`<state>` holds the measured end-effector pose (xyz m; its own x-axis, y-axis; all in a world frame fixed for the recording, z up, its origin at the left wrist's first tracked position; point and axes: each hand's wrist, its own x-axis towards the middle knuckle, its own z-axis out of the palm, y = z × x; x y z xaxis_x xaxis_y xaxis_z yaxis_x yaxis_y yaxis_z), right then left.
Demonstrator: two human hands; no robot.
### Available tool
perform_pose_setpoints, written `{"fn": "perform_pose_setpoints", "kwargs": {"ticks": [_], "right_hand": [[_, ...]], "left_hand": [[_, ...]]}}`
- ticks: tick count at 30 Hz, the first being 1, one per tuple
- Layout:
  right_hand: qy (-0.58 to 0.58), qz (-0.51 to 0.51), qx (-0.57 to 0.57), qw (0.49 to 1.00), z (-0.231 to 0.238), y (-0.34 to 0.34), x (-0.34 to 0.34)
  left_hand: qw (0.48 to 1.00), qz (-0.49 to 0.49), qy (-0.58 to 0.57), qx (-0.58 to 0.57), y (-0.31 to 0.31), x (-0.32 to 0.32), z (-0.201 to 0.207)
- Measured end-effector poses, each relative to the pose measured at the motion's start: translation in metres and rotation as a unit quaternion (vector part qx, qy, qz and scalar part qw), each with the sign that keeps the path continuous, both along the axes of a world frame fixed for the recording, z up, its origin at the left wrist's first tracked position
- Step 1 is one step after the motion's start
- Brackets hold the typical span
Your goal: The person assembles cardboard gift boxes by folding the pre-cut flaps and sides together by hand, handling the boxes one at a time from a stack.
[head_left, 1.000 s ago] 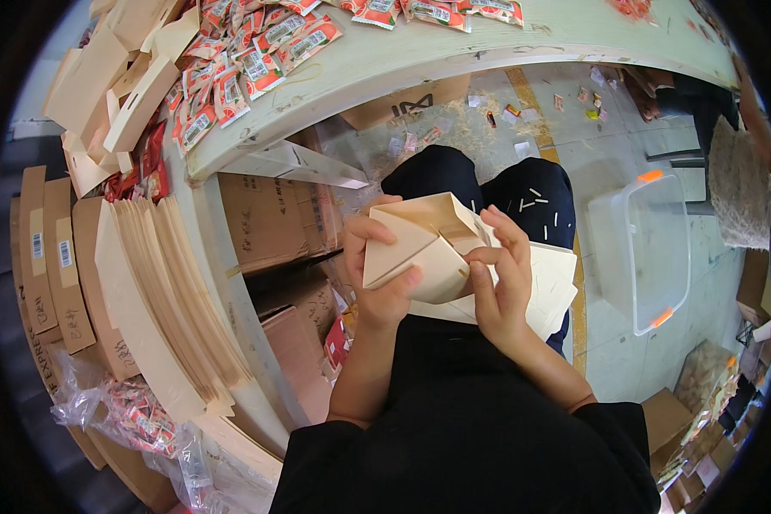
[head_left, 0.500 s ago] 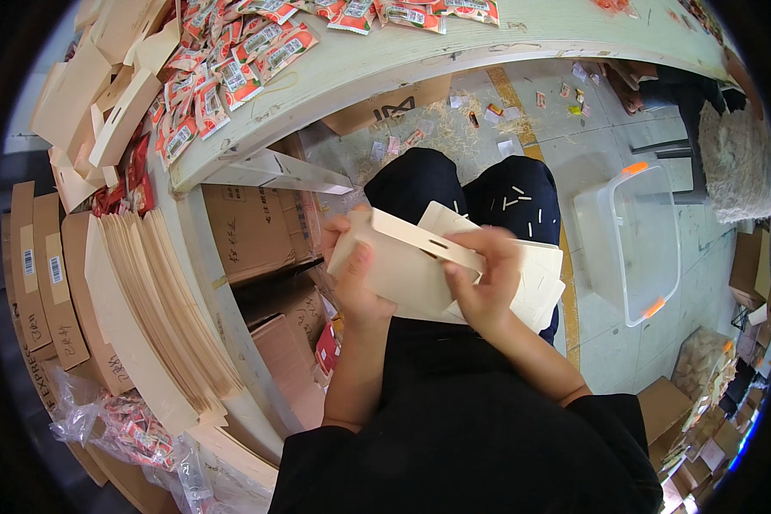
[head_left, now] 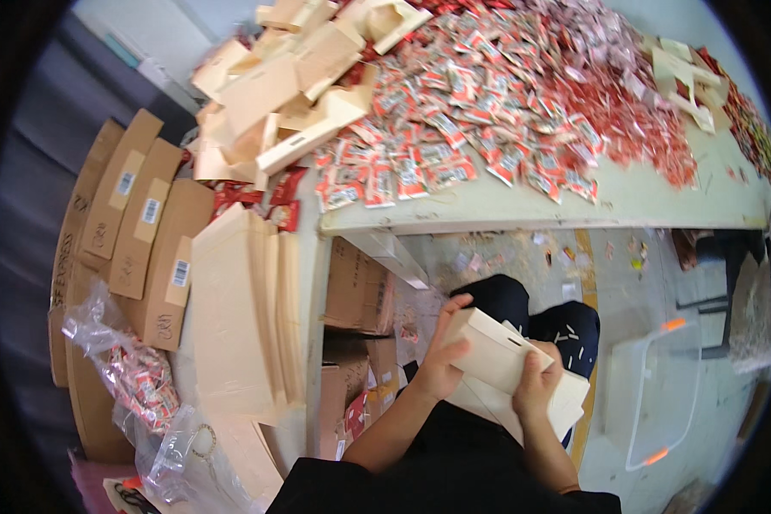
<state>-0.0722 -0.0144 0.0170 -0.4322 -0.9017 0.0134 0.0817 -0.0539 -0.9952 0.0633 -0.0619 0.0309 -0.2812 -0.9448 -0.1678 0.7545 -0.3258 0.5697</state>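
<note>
My left hand (head_left: pixel 442 367) is closed on the left end of a cream cardboard box (head_left: pixel 492 346), thumb on its face. The box is partly folded, with a narrow side flap standing along the far edge and a dark slot in it. My right hand (head_left: pixel 536 382) grips the box's right end, thumb on top and fingers curled behind. Beneath the box, several flat cream cardboard pieces (head_left: pixel 567 403) lie across my lap. Small pale cardboard scraps (head_left: pixel 581 336) dot my dark trousers.
Ahead stands a white table (head_left: pixel 488 206) heaped with red-and-white packets (head_left: pixel 454 111). Folded cream boxes (head_left: pixel 274 94) pile at its left. Flat cardboard blanks (head_left: pixel 236 317) stand on the left, beside brown cartons (head_left: pixel 150 231). A clear plastic bin (head_left: pixel 651 394) sits on the floor to my right.
The view has tipped up and turned left, bringing in more of the table. My hands still hold the box, and its slotted flap now stands slightly farther from my right fingers.
</note>
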Motion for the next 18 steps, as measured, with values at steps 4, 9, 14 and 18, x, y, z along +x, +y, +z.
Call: {"fn": "perform_pose_setpoints", "kwargs": {"ticks": [4,9,14,18], "right_hand": [[0.029,0.075,-0.045,0.996,0.004,-0.009,-0.023],[0.021,0.108,-0.070,0.991,0.003,-0.007,-0.035],[-0.035,0.105,-0.027,0.993,0.013,0.001,-0.052],[-0.015,0.154,-0.016,0.988,0.002,0.018,-0.051]], "left_hand": [[0.965,-0.170,-0.181,-0.088,0.002,0.030,-0.006],[0.970,-0.159,-0.173,-0.057,0.012,0.030,-0.002],[0.940,0.052,-0.300,-0.154,-0.049,0.024,0.058],[0.918,0.177,-0.226,-0.273,-0.186,0.011,0.193]]}}
